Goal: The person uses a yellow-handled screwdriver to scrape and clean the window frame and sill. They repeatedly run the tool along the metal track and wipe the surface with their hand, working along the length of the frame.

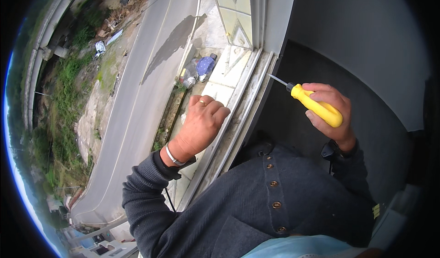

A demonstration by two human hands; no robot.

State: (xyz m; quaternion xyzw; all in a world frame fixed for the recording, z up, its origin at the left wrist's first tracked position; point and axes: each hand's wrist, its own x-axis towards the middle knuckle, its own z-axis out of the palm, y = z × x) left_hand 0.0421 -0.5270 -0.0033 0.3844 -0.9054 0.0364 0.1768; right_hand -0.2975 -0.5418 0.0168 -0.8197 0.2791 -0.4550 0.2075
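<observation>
In my right hand (342, 132) is a screwdriver with a yellow handle (316, 105) and a black collar. Its metal shaft points up and left, with the tip near the inner edge of a sliding-window track (242, 108). The fingers wrap the handle along its sides. My left hand (202, 124) is curled into a fist above the pale tiled outer ledge (220, 86), beside the track. Nothing sticks out of the fist, and its palm side is hidden. A ring and a light-coloured bracelet (173, 156) are on that hand and wrist. The track's grooves look dirty.
Outside the window, well below, runs a paved road (137, 86). A blue patterned item (205, 65) and plastic bags lie on the ground beneath the ledge. A window frame (259, 14) rises ahead. Inside, on the right, are a grey wall (354, 24) and a dark floor (371, 120).
</observation>
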